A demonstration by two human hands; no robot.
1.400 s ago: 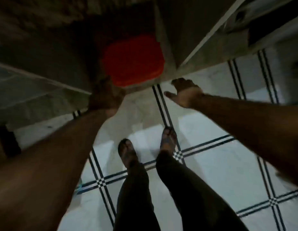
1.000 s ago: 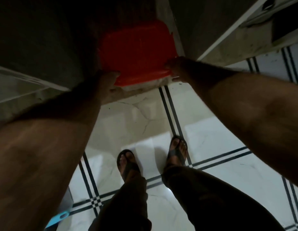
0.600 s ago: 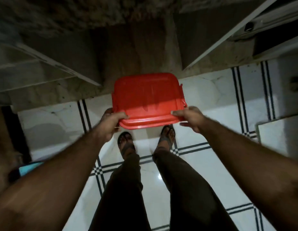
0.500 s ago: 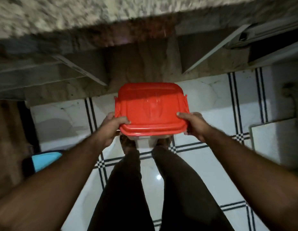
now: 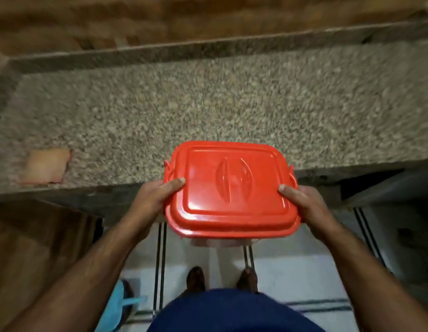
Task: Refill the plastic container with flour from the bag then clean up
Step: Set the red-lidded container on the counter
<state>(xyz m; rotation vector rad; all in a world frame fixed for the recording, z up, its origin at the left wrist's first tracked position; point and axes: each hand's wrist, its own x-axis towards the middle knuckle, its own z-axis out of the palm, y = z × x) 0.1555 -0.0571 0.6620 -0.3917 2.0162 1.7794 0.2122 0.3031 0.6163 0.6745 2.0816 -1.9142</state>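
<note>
Container handling, carry-and-set-down stage, seen from the head camera. Granite counter (image 5: 208,104): a speckled slab spanning the frame, its front edge running just beyond the person's hands; it is the evident landing surface for the step in hand. A pale cloth or paper patch (image 5: 44,167) lies on the counter at the far left, well apart from the load. Tiled floor (image 5: 292,271) with dark double lines shows below, with the person's feet near the bottom centre.

Plastic container (image 5: 228,185): held level in the air, its far half over the counter edge and its near half over the floor. Only the red lid is clearly visible; a pale translucent body shows faintly beneath the near rim. The lid is closed, and the contents cannot be judged.

Left hand (image 5: 153,200) grips the left side, thumb laid on the lid, fingers curled beneath and hidden. Right hand (image 5: 306,202) mirrors this on the right side.

Procedure note: to complete the placement well, the load should travel forward until the whole base is over granite, stay level, and settle flat before either grip relaxes. Releasing while the near half overhangs risks tipping. The lid comes off only after landing. No flour bag is in view.
</note>
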